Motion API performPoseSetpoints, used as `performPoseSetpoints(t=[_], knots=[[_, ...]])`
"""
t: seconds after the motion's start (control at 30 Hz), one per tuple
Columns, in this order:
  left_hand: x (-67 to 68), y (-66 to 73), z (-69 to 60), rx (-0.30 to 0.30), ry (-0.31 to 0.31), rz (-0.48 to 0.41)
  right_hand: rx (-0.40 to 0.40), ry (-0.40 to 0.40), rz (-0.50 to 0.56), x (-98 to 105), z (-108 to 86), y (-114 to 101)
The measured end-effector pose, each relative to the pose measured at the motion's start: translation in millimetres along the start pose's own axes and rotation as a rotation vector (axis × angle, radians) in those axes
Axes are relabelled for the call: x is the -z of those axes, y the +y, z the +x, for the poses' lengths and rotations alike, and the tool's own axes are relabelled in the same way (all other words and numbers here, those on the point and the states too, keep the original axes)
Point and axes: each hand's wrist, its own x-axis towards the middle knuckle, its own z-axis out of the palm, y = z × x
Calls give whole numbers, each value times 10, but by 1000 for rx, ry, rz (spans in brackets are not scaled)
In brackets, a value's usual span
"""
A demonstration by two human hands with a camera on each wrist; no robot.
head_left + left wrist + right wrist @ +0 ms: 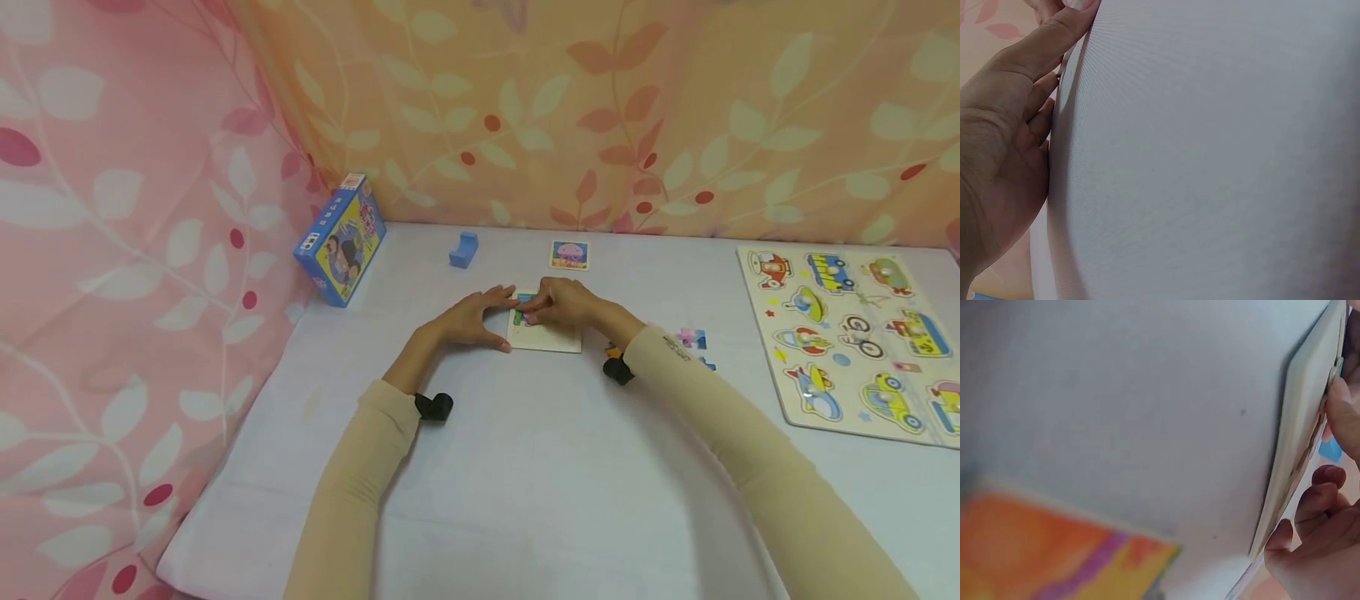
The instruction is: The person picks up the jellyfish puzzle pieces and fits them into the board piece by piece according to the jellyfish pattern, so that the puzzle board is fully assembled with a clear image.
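A small pale puzzle board [547, 337] lies on the white table, with some colored pieces fitted at its far left part. My left hand [468, 321] spreads its thumb and fingers along the board's left edge. In the left wrist view, the fingers are fairly straight. My right hand [566, 302] reaches over the board from the right, its fingertips pinching a small jigsaw piece [520, 318] at the board's left side; the hand covers much of it. An orange-and-yellow piece [1035, 544] lies near the right wrist. Pink and blue jigsaw pieces [690, 337] sit farther right.
A blue box [343, 242] stands at the back left. Behind the board are a blue plastic block [463, 250] and a jellyfish picture card [569, 255]. A large vehicle peg puzzle [847, 342] lies at right. Patterned cloth walls [525, 125] border the table.
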Motion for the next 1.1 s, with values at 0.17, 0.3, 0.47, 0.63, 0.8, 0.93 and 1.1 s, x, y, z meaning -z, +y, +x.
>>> performPoseSetpoints(t=[0.17, 0.3, 0.47, 0.63, 0.8, 0.93, 1.1], knots=[[-1, -10, -3, 2, 2, 7, -26, -40, 24, 26, 38, 16], [-4, -11, -5, 6, 7, 9, 23, -68, 11, 45, 58, 32], [1, -2, -5, -9, 10, 11, 73, -102, 41, 65, 79, 48], [15, 0, 2, -29, 12, 33, 87, -132, 58, 78, 97, 63], [32, -3, 1, -27, 5, 59, 129, -122, 25, 68, 92, 62], [27, -14, 6, -18, -6, 76, 154, -72, 15, 59, 82, 47], [-5, -29, 19, -15, -9, 71, 170, -25, 12, 43, 67, 51]])
